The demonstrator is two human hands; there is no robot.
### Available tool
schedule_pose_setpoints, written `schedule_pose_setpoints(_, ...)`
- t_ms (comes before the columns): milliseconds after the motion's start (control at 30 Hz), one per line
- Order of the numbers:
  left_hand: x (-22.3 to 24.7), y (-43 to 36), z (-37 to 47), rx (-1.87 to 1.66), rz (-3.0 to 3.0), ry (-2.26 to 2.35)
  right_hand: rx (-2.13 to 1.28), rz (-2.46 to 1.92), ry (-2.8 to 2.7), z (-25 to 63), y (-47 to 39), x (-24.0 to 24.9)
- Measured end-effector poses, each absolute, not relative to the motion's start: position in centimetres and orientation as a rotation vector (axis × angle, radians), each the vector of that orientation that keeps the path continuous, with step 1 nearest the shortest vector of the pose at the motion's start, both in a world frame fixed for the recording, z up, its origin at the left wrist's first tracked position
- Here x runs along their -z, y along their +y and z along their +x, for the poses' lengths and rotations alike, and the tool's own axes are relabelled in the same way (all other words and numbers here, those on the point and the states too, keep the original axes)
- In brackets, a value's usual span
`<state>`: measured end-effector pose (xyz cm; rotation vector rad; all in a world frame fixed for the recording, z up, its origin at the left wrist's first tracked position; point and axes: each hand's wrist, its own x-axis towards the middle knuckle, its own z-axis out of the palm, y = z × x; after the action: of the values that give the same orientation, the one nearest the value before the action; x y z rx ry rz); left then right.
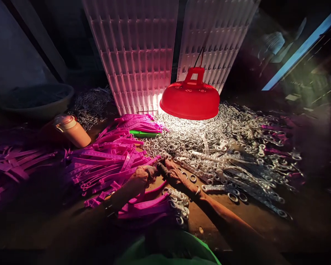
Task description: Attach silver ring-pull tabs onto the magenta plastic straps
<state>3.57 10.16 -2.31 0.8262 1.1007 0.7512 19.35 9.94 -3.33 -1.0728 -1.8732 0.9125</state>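
Note:
Both hands meet over the table between a pile of magenta straps (pixel 107 162) and a heap of pale metal rings and strips (pixel 223 147). My left hand (pixel 146 174) has its fingers closed round the end of a magenta strap. My right hand (pixel 171 173), fingers bent, touches the same spot; what it grips is too small and dark to tell. Near my wrists lie more magenta straps (pixel 146 208) with silvery ringed ends (pixel 180 206). Loose rings (pixel 192 178) rest beside my right hand.
A red lamp (pixel 190 96) hangs low over the heap. Behind it stand translucent ribbed panels (pixel 138 55). An orange bottle (pixel 73 130) and a large basin (pixel 38 106) are at the left. A green strip (pixel 145 134) lies among the straps; something green (pixel 198 244) is at the near edge.

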Motion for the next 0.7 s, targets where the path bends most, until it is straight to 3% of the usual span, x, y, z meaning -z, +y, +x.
schedule_pose_setpoints(233, -0.9, 8.5, 1.5, -0.418, 1.036, 1.082, -0.946, -1.064, -2.101, 19.6, 4.4, 2.0)
schedule_pose_setpoints(400, -0.4, 5.8, 0.8, -0.293, 1.121, 0.91, -0.819, -1.15, -2.215, 20.1, 0.5, 1.2)
schedule_pose_setpoints(700, 0.8, 2.6, 1.4, -0.245, 0.794, 0.852, -1.309, -1.04, -2.314, 21.3, -0.9, -0.8)
